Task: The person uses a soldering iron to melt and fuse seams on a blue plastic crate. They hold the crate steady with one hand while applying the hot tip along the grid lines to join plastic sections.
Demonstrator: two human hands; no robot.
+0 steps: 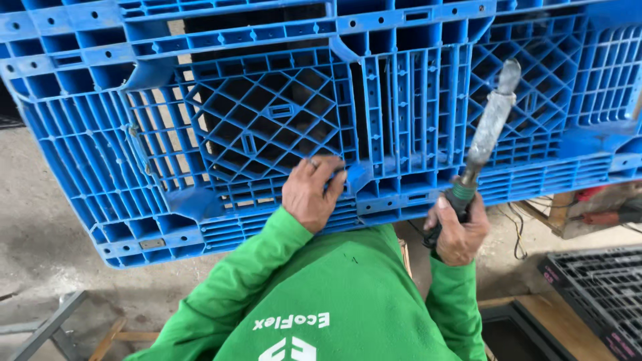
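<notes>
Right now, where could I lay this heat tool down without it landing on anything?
The bare concrete floor left of the blue pallet, above the metal frame, looks free. The pallet's ribbed top is open right of the left hand, though uneven. The lower right is crowded: cables, wooden boards and a black pallet beside the right hand holding the tool.

Under me the floor is bare grey concrete, dusty and scuffed, lit by flat, even daylight with no hard shadows. At my lower left a grey metal frame lies on it, just beside some pale wooden slats. Off to my right a black plastic pallet lies flat, with a wooden board along its near edge. Past that, thin dark cables trail over the concrete near a weathered wooden bench
</notes>
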